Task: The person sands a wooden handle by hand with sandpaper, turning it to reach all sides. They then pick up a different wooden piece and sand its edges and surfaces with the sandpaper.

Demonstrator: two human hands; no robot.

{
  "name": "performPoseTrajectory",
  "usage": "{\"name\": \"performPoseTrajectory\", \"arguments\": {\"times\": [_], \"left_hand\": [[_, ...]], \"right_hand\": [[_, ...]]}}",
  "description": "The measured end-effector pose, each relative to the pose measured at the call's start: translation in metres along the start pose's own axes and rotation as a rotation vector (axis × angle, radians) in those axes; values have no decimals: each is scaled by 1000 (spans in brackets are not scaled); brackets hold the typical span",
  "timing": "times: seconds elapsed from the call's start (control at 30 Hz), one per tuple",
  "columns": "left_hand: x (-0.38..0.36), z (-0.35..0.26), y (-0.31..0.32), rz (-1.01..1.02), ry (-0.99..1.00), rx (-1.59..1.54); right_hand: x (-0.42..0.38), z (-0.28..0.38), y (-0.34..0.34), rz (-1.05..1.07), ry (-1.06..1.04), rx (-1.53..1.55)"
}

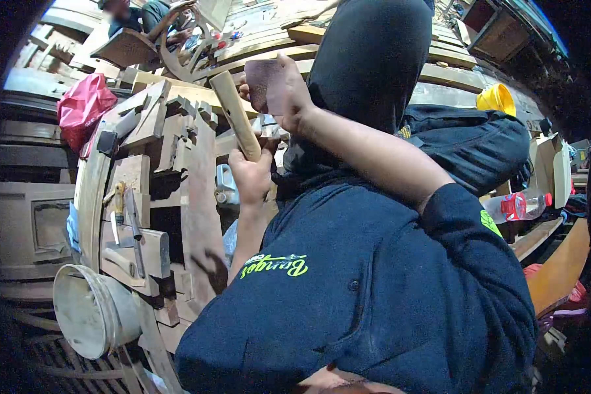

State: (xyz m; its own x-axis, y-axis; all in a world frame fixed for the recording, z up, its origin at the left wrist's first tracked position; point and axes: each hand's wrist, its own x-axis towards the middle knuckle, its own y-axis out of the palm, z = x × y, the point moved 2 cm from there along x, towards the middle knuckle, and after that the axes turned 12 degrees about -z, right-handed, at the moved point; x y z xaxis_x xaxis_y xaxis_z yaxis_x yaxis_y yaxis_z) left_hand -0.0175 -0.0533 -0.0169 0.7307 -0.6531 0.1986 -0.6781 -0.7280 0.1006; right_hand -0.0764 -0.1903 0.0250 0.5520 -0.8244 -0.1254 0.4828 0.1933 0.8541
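Note:
My left hand (253, 174) is closed around the lower end of a narrow, pale piece of wood (233, 113), which tilts up and to the left in front of me. A dark slot or mark shows along its side. Just to the right, my right hand (289, 95) grips a brownish sheet of sandpaper (265, 85), its fingers partly behind the sheet. A small gap shows between the sandpaper and the wood. Below the left hand's wrist, a translucent plastic jug (226, 185) stands beside the bench.
On the wooden bench (200, 217) at left lie chisels (133, 213) and wood offcuts (152, 118). A pink bag (85, 108) sits behind; a whitish bucket (105, 312) is nearer. At right are a yellow bucket (496, 100) and a plastic bottle (522, 206). Another person (128, 20) sits far left.

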Motion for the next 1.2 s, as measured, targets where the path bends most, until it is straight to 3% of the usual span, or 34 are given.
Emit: {"name": "performPoseTrajectory", "arguments": {"times": [0.13,0.2,0.33,0.4,0.43,0.6,0.7,0.8,0.87,0.97,1.2], "left_hand": [[2,3,-11,27,59,-31],[-3,-2,-13,-15,-4,19],[-4,3,-12,134,-14,-1],[-6,1,-9,160,91,-37],[-7,-7,-10,184,-20,84],[-7,-11,-9,255,-31,-44],[-8,-6,-15,323,-280,-144],[-10,-4,-22,359,-269,-15],[-13,-7,-26,339,-281,11],[-12,-2,-30,309,-127,-144],[-7,-4,-23,132,-110,-279]], "right_hand": [[0,0,3,5,7,19],[1,-1,1,-21,19,51],[0,-2,1,52,19,52],[1,-4,0,-9,-70,-23],[0,-3,-2,-11,-68,-24],[-2,-2,0,-23,-45,36],[-4,2,-3,-174,-92,-142],[-5,1,-2,-138,-96,-168],[-2,-1,-4,-149,-87,-140],[-12,2,5,-192,-114,-223],[1,-6,-7,-148,-168,-287]]}}
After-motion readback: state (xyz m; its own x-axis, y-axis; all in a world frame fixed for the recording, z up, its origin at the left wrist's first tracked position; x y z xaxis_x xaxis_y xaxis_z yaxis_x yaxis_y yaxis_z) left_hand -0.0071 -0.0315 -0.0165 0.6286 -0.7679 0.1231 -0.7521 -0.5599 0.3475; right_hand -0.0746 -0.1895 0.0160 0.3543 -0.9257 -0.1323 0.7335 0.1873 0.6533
